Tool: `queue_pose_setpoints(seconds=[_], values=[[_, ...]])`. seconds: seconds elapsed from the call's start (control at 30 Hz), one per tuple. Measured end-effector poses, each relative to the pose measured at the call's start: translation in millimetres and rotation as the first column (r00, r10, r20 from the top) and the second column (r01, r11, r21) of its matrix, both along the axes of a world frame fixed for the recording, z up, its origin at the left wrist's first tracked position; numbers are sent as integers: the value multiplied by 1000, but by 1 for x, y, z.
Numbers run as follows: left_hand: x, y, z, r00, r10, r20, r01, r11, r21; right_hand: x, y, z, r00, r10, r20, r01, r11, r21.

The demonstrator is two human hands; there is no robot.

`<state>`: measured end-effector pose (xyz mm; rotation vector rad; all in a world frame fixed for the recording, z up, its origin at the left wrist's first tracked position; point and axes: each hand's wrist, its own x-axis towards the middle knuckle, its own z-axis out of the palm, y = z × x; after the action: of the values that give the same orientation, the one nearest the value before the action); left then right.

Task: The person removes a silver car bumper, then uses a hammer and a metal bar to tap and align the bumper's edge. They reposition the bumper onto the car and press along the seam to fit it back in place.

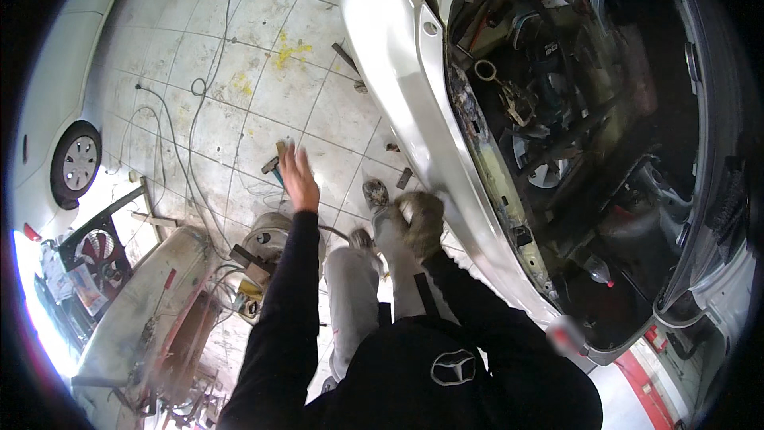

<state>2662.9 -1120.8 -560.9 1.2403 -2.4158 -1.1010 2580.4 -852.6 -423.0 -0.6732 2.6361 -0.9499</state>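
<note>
My left hand (pixel 301 181) is bare and stretched forward over the tiled floor, its fingers extended and somewhat blurred. Just beside its fingers shows a hammer (pixel 271 166) with a teal handle; whether the two touch I cannot tell. My right hand (pixel 420 223) wears a dirty olive-grey work glove and is curled into a rounded shape in front of my leg, next to the silver car body (pixel 398 72). What the gloved fingers may hold is hidden.
The stripped car interior (pixel 573 111) holds loose parts at right. Cables (pixel 191 151) trail across the tiles (pixel 263 64). At lower left lie a detached bumper-like panel (pixel 143 295) and a radiator fan (pixel 99 247). A round metal drum (pixel 267 231) stands by my left arm; another car's wheel (pixel 77 163) is at far left.
</note>
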Motion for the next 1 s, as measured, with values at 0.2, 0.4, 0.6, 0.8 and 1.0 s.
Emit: queue_pose_setpoints(seconds=[0.2, 0.4, 0.6, 0.8, 1.0], values=[[-266, -42, 113, 863, -139, -485, 35, 975, -217, -191, -80, 20, 798, -399, -451, 283, 910, -303], [-431, -19, 125, 765, -279, -580, 51, 924, -378, -249, -101, -12, 852, -376, -363, 384, 922, -53], [-426, -11, 132, 799, -180, -574, 24, 963, -269, -251, -109, -2, 846, -434, -308, 441, 896, -50], [-437, -20, 135, 824, -238, -514, 78, 946, -313, -263, -106, -1, 819, -441, -368, 438, 894, -95], [-359, -20, 146, 829, -301, -471, 282, 953, -112, -202, -88, 39, 803, -512, -307, 526, 849, -40]])
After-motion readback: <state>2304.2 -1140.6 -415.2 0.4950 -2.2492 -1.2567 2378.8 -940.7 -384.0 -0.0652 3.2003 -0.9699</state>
